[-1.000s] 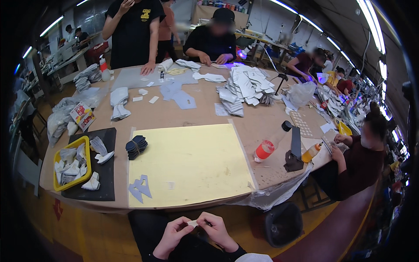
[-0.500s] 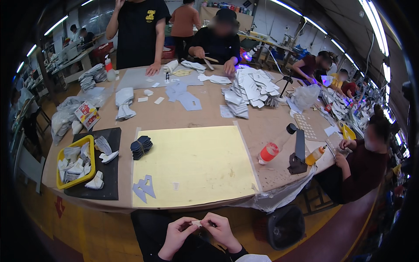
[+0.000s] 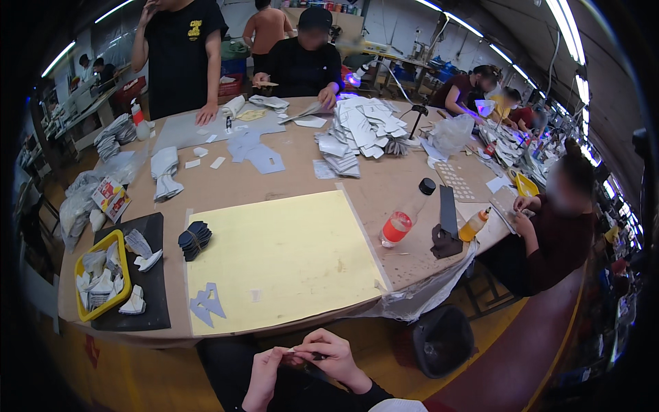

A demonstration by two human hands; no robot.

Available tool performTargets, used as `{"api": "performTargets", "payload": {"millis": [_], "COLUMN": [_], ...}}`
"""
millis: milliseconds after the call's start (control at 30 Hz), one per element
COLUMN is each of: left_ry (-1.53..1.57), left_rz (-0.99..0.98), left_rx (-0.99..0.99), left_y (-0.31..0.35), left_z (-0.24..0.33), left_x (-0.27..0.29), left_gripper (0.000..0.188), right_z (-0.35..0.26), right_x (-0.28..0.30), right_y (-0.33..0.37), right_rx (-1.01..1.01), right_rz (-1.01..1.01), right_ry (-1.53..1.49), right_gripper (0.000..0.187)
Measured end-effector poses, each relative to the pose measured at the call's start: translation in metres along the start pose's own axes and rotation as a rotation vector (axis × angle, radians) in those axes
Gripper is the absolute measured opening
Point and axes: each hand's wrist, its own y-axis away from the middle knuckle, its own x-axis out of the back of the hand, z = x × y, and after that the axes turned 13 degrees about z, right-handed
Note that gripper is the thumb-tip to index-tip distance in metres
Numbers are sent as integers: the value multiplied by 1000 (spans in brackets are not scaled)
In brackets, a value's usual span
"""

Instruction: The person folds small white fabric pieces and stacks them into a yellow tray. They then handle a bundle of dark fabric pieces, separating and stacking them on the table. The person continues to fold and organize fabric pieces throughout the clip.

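Over my lap, just off the table's near edge, my left hand [image 3: 266,371] and my right hand [image 3: 329,353] meet at the fingertips. A small white piece [image 3: 291,350] is pinched between them, mostly covered by the fingers. Something small and dark [image 3: 318,356] also shows in the fingers of my right hand; its kind is too small to make out. On the table beyond lies a yellow sheet [image 3: 295,254], with grey cut pieces [image 3: 207,304] at its near left corner and a banded stack of dark pieces [image 3: 195,240] at its left edge.
A yellow basket [image 3: 124,288] of white pieces sits on a black board [image 3: 156,302] at left. A clear bottle with a red label [image 3: 397,228] and an orange-filled bottle [image 3: 473,225] stand at right. A black bin [image 3: 443,343] is below. Co-workers surround the table.
The view has shifted, so the table sits further left. My hands have drawn closer around the white piece, hiding more of it. The seated person across has moved a hand on the papers.
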Motion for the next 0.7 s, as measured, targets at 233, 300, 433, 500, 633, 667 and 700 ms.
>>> {"api": "performTargets", "payload": {"millis": [233,300,433,500,633,667,700], "left_ry": [-83,-137,-150,-149,-232,-264,-275], "left_rz": [3,7,-7,17,32,45,32], "left_rx": [-113,-145,-191,-232,-301,-341,-347], "left_y": [-1,-2,-2,1,7,6,4], "left_z": [5,6,7,12,18,19,18], "left_x": [2,2,1,-5,-12,-14,-13], "left_gripper": [17,16,14,14,16,14,14], "right_z": [-11,-7,-13,-17,-14,-20,-20], "right_x": [-4,-3,-4,-2,-4,-3,-1], "right_y": [-5,-2,2,-3,-3,-5,-3], "right_rx": [-134,-206,-235,-331,-372,-356,-343], "right_rz": [-27,-51,-28,-46,-30,-33,-29], "right_ry": [9,28,9,-4,-118,-153,-155], "right_gripper": [17,14,10,10,11,9,9]}}
